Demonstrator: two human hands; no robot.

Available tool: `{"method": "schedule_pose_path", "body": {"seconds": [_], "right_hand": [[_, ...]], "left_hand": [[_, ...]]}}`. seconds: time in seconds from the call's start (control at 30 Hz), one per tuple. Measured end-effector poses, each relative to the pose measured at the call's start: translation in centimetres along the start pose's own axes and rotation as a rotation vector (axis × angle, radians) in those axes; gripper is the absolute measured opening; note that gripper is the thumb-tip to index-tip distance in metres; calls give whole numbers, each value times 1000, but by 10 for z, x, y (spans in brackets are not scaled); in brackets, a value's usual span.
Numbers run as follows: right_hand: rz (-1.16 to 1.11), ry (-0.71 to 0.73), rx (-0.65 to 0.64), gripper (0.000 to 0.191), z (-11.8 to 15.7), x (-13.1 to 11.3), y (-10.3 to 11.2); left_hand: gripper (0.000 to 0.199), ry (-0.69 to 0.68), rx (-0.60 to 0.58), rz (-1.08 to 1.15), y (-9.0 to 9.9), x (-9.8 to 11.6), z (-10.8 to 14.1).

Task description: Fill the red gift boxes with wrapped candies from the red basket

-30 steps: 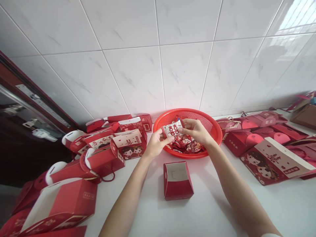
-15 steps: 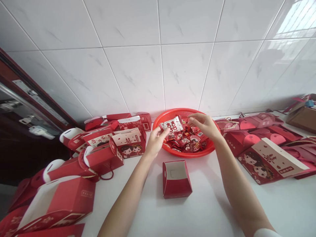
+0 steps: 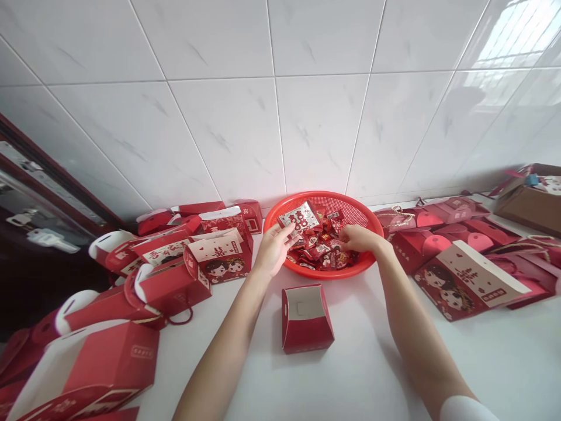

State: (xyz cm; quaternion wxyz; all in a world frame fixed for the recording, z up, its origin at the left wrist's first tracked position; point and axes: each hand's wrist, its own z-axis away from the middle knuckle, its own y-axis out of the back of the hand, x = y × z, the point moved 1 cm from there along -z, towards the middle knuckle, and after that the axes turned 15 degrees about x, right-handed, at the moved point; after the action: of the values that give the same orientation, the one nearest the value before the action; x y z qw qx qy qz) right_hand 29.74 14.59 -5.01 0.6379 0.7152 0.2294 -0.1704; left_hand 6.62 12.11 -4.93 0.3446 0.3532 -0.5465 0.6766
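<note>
A red plastic basket with many wrapped red candies stands by the tiled wall. Over its left side my left hand pinches a white-and-red packet between thumb and fingers. My right hand reaches down into the basket's right side, fingers bent among the candies; its fingertips are partly hidden, so a hold on any candy cannot be made out. In front of the basket sits a small red box, open at the top, touched by neither hand.
Red gift boxes crowd the left side of the white table. Flatter red boxes and bags lie at the right. A brown carton stands at the far right. Keys hang in a door at the left.
My right hand has moved down into the candies from above them. My left hand still holds the packet, now slightly more tilted. The view has shifted a little to the right.
</note>
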Motion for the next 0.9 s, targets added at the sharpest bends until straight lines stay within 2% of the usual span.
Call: {"method": "schedule_pose_path", "body": {"seconds": [0.1,0.3,0.43,0.6,0.9], "right_hand": [[-65,-11,105,27,0,-1,2],[-178,-172,488,16,-4,9,6],[-241,-245,584,24,-5,16,5],[-199,-250,563,29,-5,17,4],[-43,-22,303,21,0,3,2]], "left_hand": [[32,5,-11,14,3,2,-1],[29,-10,-29,7,3,1,-1],[28,-18,-25,3,4,-1,-2],[31,-24,-26,-8,3,-1,-2],[29,-19,-19,4,4,-1,-2]]}}
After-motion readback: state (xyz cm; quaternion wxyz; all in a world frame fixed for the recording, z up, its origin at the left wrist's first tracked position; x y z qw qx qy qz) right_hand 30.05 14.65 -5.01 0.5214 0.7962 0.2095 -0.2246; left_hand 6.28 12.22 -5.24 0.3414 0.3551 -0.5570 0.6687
